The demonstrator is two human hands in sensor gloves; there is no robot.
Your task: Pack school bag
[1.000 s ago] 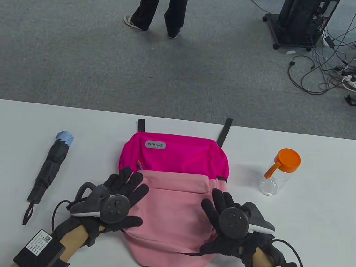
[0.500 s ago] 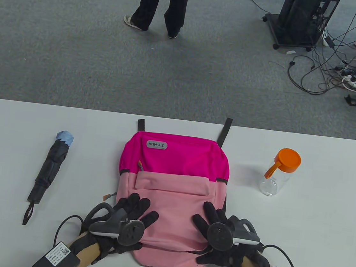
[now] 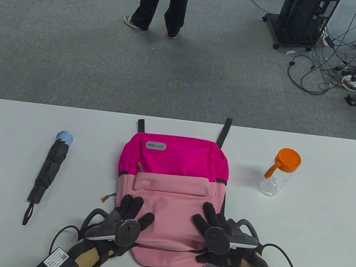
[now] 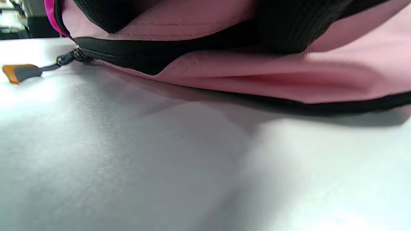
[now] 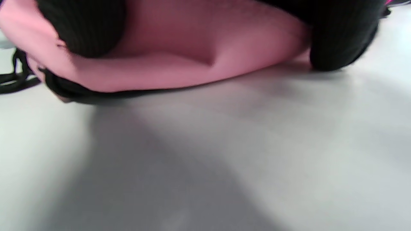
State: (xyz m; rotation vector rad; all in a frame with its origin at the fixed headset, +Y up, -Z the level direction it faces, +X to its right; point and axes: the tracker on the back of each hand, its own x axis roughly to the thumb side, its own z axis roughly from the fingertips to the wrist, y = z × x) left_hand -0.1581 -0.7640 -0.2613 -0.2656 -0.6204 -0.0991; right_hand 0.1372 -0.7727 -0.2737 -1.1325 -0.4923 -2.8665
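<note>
A pink school bag (image 3: 173, 174) lies flat in the middle of the white table (image 3: 315, 226), magenta half far, light pink half near. My left hand (image 3: 133, 212) rests flat on its near left part, fingers spread. My right hand (image 3: 210, 219) rests flat on its near right part, fingers spread. In the left wrist view the gloved fingers (image 4: 282, 29) press the pink fabric (image 4: 289, 80), and an orange zipper pull (image 4: 16, 72) lies on the table. In the right wrist view the gloved fingers (image 5: 86, 29) press the bag (image 5: 192, 54).
A folded black umbrella (image 3: 48, 170) lies left of the bag. A clear bottle with an orange lid (image 3: 278, 172) stands to the right. A person (image 3: 160, 6) stands on the carpet beyond the table; cables (image 3: 349, 69) lie at the far right.
Both hands have slid toward me along the bag, from its middle to its near end. The bag has flattened, and an orange zipper pull now shows at its left edge.
</note>
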